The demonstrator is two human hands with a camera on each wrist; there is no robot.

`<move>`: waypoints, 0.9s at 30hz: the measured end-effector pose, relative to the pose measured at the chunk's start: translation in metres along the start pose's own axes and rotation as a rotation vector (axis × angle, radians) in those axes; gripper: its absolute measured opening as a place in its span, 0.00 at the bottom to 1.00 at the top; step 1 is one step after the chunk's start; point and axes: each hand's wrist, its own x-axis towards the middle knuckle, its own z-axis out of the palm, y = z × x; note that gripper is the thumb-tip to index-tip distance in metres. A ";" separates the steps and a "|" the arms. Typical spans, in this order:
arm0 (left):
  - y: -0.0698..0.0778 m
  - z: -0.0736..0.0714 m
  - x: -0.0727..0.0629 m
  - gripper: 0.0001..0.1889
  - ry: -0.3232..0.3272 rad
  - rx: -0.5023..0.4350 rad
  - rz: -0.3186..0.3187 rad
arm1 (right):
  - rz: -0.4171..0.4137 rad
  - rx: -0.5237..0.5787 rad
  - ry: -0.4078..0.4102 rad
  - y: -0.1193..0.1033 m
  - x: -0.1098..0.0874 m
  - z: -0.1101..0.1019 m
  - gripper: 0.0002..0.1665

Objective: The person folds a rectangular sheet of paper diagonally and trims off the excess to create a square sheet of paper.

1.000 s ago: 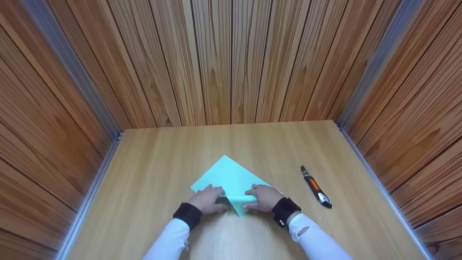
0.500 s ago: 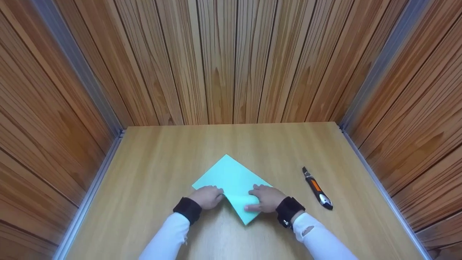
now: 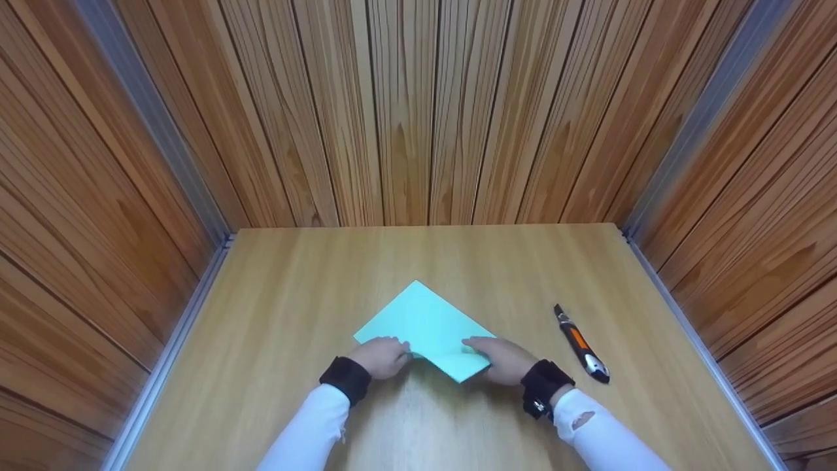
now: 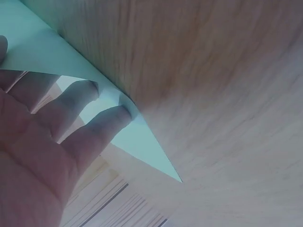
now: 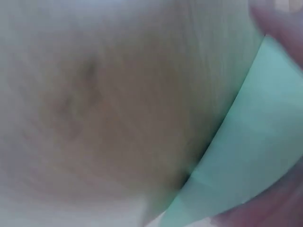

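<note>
A mint-green sheet of paper [image 3: 425, 311] lies on the table with one corner pointing to the back wall. Its near side is bent over in a soft curve, ending in a front corner [image 3: 460, 373]. At the left of this bend, my left hand [image 3: 382, 357] grips the paper. In the left wrist view, fingertips [image 4: 124, 113] reach in under the bent paper, while the thumb shows only at the frame edge. My right hand [image 3: 507, 361] holds the bent part at the right, with fingers on top. Blurred parts of that hand flank the paper [image 5: 251, 123] in the right wrist view.
A utility knife [image 3: 582, 343] with a black and orange handle lies to the right of the paper, beyond the right hand. Wood-panelled walls [image 3: 405, 118] enclose the wooden table [image 3: 294, 281] at the back and both sides.
The bent front corner first unrolled toward me, then rose and swung right with the right hand, which has shifted right. My left hand has stayed near the left edge. The knife lies unmoved.
</note>
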 end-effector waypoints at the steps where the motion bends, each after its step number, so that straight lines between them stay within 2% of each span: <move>1: 0.000 0.000 -0.001 0.18 0.002 0.004 -0.008 | -0.014 0.010 0.036 0.003 0.000 -0.001 0.34; 5: 0.003 0.003 -0.004 0.19 0.004 0.031 -0.002 | -0.076 0.027 0.142 0.015 -0.001 -0.004 0.16; 10: 0.009 0.006 -0.009 0.15 0.009 0.054 0.064 | -0.054 0.105 0.155 0.029 -0.001 -0.007 0.06; 15: 0.014 0.005 -0.012 0.15 0.020 0.016 0.073 | 0.004 0.201 0.120 0.035 0.003 -0.013 0.19; 22: 0.013 0.003 -0.025 0.23 -0.021 -0.079 0.068 | 0.039 0.214 0.056 0.036 0.010 -0.015 0.14; 27: 0.015 0.002 -0.030 0.24 -0.020 -0.139 0.005 | 0.071 0.218 0.077 0.035 0.014 -0.009 0.17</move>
